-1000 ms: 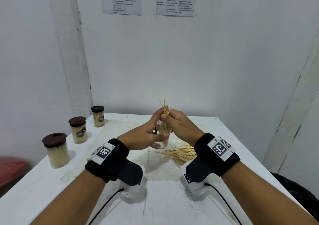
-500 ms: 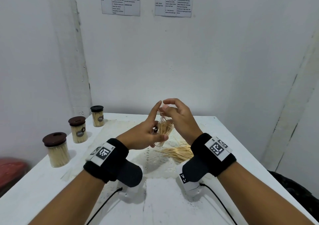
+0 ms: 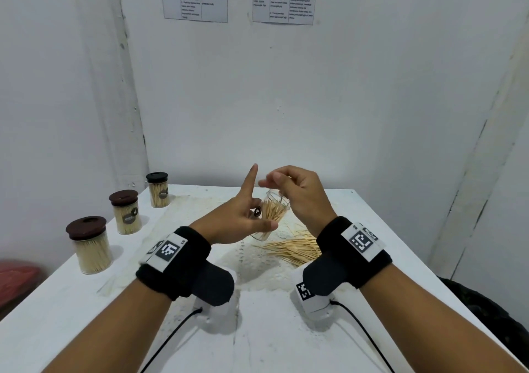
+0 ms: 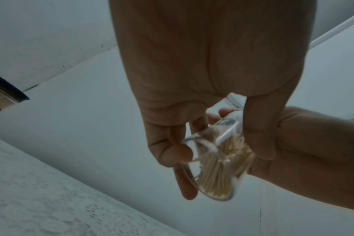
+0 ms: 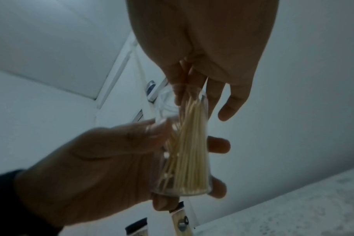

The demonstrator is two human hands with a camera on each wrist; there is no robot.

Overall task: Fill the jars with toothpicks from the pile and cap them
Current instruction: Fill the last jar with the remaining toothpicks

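Observation:
My left hand point(image 3: 234, 223) grips a clear uncapped jar point(image 3: 272, 212), lifted off the table and tilted to the right; its index finger sticks straight up. The jar point(image 5: 184, 151) is partly filled with toothpicks. My right hand point(image 3: 297, 195) hovers over the jar's mouth with relaxed fingers, and its fingertips point(image 5: 224, 115) reach down beside the rim. From the left wrist view the jar point(image 4: 216, 167) sits between my left thumb and fingers. A loose pile of toothpicks point(image 3: 294, 249) lies on the table under my right wrist. No loose cap shows.
Three filled jars with dark caps stand along the white table's point(image 3: 257, 329) left edge: near point(image 3: 90, 246), middle point(image 3: 126, 215), far point(image 3: 157, 189). A red object point(image 3: 17, 281) lies off the left side, a dark one point(image 3: 486, 309) off the right. The wall is close behind.
The bundle my right hand held upright in the jar mouth has dropped in, and that hand has let go and risen. My left hand tilted the jar and raised its index finger.

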